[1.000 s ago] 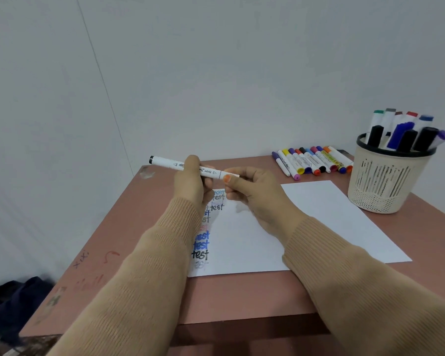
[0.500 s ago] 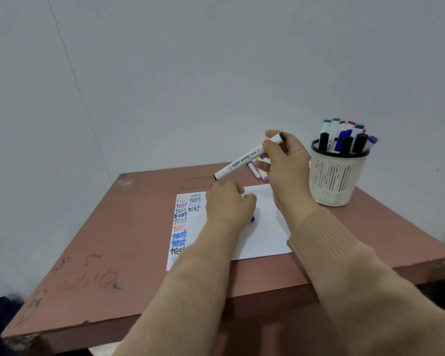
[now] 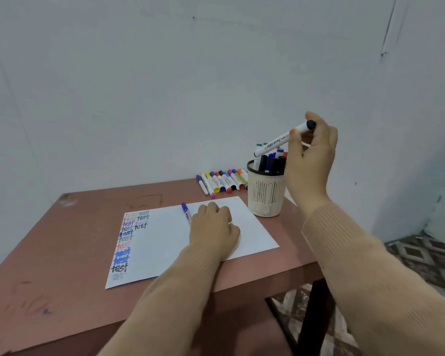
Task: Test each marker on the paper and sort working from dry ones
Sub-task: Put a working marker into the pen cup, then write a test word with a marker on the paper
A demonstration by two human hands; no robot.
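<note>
Head view: the right hand (image 3: pixel 311 160) is raised above the right end of the table (image 3: pixel 62 240), thumb and fingertips pinching a white marker (image 3: pixel 283 138) by its black-capped upper end. The marker slants down to the left, its lower end just over the rim of the slatted cup (image 3: pixel 266 199).

The risk lies there. The cup is crowded, so the marker could catch on a standing cap and skid out of so light a pinch, or a nudge could tip the cup. A misplaced marker would also muddle the sort; which group is which cannot be told.

The cup holds upright markers with black, blue, green and red caps. Just beyond it on the left, a row of coloured markers (image 3: pixel 224 181) lies on the table.

The left hand (image 3: pixel 213 227) rests on the paper (image 3: pixel 165 242), fingers curled over a purple marker (image 3: pixel 186 212) lying there — gripped or merely covered, I cannot tell. "Test" scribbles fill the paper's left edge.
</note>
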